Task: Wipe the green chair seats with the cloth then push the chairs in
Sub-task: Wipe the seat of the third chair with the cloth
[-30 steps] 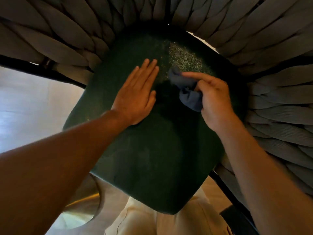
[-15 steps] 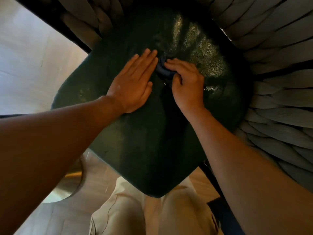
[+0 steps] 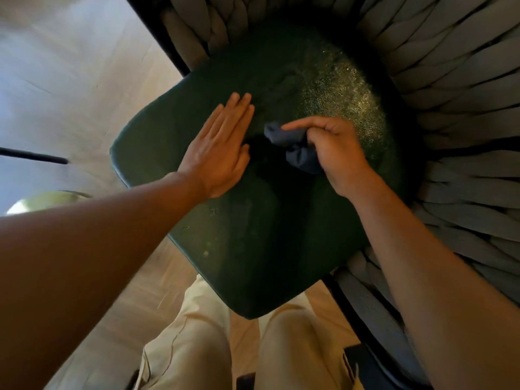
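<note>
A dark green chair seat [image 3: 253, 235] fills the middle of the view, lit and speckled at its far right. My left hand [image 3: 219, 147] lies flat on the seat, fingers straight and together, holding nothing. Just right of it my right hand [image 3: 334, 153] is closed around a bunched dark blue cloth [image 3: 295, 147], index finger stretched along the top. The cloth rests on the seat's middle, part of it hidden under my palm.
The chair's grey woven rope back [image 3: 455, 114] curves around the seat's top and right. Black frame bars [image 3: 157, 32] run along the left edge. Pale wooden floor [image 3: 70, 94] lies to the left, with a round shiny base [image 3: 45, 199]. My beige trousers [image 3: 202, 347] are below.
My right hand has drawn back to the right and lifted its palm, so the cloth shows again. The left hand stays flat on the seat. The view has shifted a little.
</note>
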